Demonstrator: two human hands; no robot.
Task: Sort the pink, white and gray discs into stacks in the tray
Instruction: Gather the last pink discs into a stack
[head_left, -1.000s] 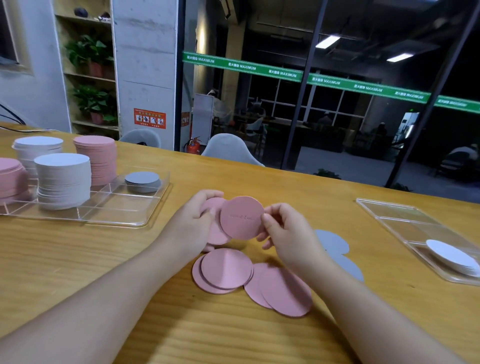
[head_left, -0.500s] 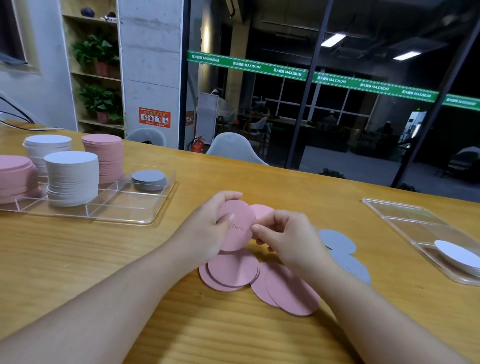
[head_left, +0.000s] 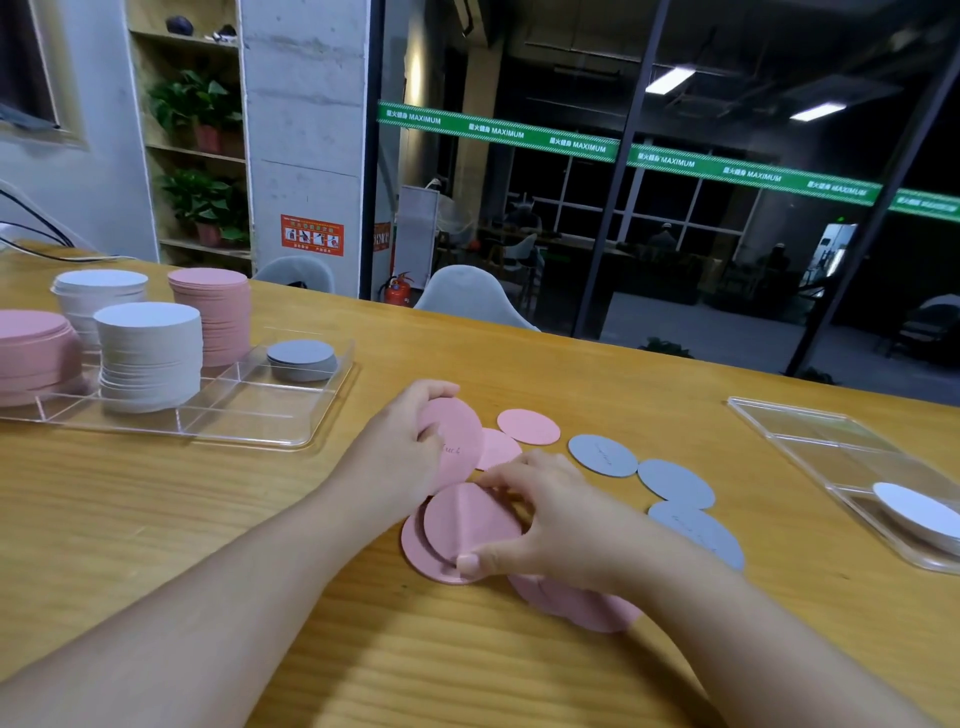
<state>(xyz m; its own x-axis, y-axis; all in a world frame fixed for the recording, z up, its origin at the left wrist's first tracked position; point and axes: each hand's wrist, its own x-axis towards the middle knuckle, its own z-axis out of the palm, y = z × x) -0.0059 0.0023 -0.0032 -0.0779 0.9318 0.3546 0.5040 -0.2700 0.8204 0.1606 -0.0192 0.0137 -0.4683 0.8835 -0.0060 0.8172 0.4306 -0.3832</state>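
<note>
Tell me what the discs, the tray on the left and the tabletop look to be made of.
Discs, such as the pink disc under the right hand: thin, matte, bending along a crease, so probably paper, felt or soft foam. Left tray: clear, glossy, hard-edged with dividers, likely acrylic or similar plastic. Table: yellowish with straight grain lines and a slight sheen, so wood or wood-look laminate.
</note>
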